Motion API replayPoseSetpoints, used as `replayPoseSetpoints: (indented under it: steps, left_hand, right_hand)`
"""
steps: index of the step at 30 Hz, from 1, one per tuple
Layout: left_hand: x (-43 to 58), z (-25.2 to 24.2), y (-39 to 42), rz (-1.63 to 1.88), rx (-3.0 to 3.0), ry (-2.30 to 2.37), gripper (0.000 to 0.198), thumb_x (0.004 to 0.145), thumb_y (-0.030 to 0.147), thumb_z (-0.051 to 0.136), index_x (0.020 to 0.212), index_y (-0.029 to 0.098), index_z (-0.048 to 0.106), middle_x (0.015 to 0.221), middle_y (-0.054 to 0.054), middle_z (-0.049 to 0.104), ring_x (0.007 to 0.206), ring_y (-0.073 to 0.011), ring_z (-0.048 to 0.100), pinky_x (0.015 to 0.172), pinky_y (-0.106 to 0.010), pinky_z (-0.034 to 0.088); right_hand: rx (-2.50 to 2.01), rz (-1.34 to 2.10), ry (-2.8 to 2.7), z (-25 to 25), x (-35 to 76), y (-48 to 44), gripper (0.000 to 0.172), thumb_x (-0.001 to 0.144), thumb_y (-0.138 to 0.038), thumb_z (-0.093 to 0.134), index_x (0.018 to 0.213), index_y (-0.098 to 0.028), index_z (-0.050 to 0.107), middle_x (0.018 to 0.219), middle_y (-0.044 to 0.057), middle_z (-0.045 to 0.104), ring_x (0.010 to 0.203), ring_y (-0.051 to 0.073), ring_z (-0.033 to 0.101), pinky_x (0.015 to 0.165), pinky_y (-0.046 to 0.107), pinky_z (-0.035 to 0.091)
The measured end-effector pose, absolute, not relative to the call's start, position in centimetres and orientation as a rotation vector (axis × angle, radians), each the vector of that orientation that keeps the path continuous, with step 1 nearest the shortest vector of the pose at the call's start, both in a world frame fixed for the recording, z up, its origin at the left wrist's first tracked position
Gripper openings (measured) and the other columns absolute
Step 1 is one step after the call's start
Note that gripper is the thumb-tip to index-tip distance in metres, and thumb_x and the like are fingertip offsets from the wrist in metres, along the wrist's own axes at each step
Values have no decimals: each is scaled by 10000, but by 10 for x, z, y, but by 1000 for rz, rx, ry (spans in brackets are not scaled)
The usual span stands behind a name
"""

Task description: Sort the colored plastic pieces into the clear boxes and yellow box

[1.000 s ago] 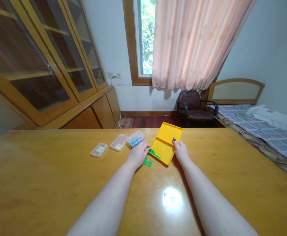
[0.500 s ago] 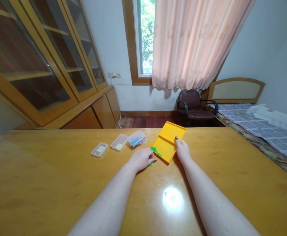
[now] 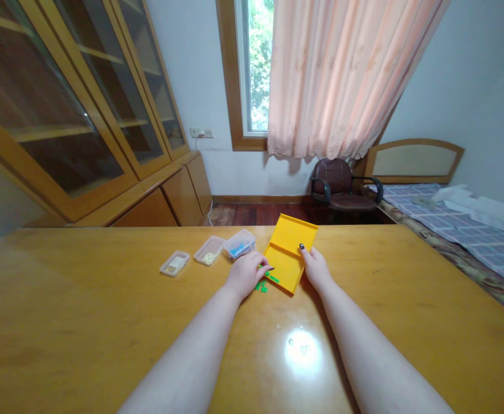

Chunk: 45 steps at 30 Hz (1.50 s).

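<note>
Yellow case (image 3: 293, 265) in the right hand (image 3: 315, 268), at the worktop's (image 3: 140, 328) far side.
Bright and shallow, it shows two sections split by a ridge, green pieces (image 3: 274, 279) lying along the near one's edge; the right grip pinches its side, thumb on top. The left hand (image 3: 245, 275) bends over its left edge, but whether that grip pinches a piece I cannot tell. Compared with half a second ago, the case sits slightly further left and more loose green bits (image 3: 263, 290) show beside it.
</note>
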State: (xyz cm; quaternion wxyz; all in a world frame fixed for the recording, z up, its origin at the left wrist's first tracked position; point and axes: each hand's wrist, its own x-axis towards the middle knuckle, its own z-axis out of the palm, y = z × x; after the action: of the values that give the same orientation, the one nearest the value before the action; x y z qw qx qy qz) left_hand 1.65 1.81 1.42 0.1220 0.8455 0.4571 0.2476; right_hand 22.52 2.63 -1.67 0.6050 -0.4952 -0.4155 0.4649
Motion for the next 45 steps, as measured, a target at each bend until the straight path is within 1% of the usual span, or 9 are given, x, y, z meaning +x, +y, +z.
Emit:
replayPoseSetpoints:
  steps: [5,10,16,25,31,36,40,42,45]
  left_hand:
    - [18,12,19,664,2417,1438,192,808,331,511,926,184,545,941,-39,587,878,-157,539,776,-262,413]
    - [17,17,16,405,2533,1417,229,843,333,427,792,180,589,819,-42,608,761,-147,548,670,-242,396]
    - [17,16,12,258,2599,1433,272,796,415,465,706,190,588,748,-42,618,685,-168,557,593,-258,377]
    - [22,18,10,156,2584,1442,236,821,355,430,772,194,596,816,-62,638,750,-188,592,646,-274,422]
    - [22,13,12,163,2589,1453,247,837,338,402,793,184,590,853,-83,643,772,-213,602,664,-306,438]
    - [21,12,14,189,2605,1466,247,847,308,387,790,181,591,843,-71,640,761,-193,595,667,-287,431]
    - [21,15,14,365,2621,1409,258,863,304,372,776,183,584,821,-51,627,761,-168,574,673,-262,416]
    - [21,16,15,484,2586,1381,232,864,307,383,831,187,579,849,-41,619,789,-157,565,694,-250,412]
    - [19,15,17,614,2481,1431,253,835,312,452,1048,190,512,937,-37,598,846,-153,556,739,-248,410]
  right_hand:
    - [-1198,1044,-984,-18,227,27,480,660,-572,577,887,-149,614,925,88,681,845,253,622,713,350,495]
    - [-1260,953,-908,-21,234,31,484,652,-580,574,868,-149,616,934,98,680,855,260,621,718,347,490]
    - [-1234,973,-880,-22,233,32,468,657,-560,582,875,-147,614,958,105,674,860,256,623,724,341,490]
    - [-1265,941,-887,-21,232,32,493,640,-585,581,858,-145,626,944,105,678,876,266,619,727,348,491]
    - [-1240,964,-867,-20,231,31,458,647,-562,587,852,-154,625,937,98,680,858,265,625,726,355,493]
    - [-1225,975,-859,-21,232,32,446,639,-552,599,832,-151,624,922,101,682,855,272,626,723,364,493]
    - [-1231,963,-873,-23,232,33,457,648,-563,587,845,-151,617,942,101,677,869,265,621,731,353,490]
    - [-1247,951,-889,-24,232,33,474,647,-574,582,853,-149,618,944,101,677,874,264,618,736,349,487]
    - [-1259,951,-905,-23,231,32,495,641,-582,581,867,-144,618,933,101,679,864,263,619,728,345,486]
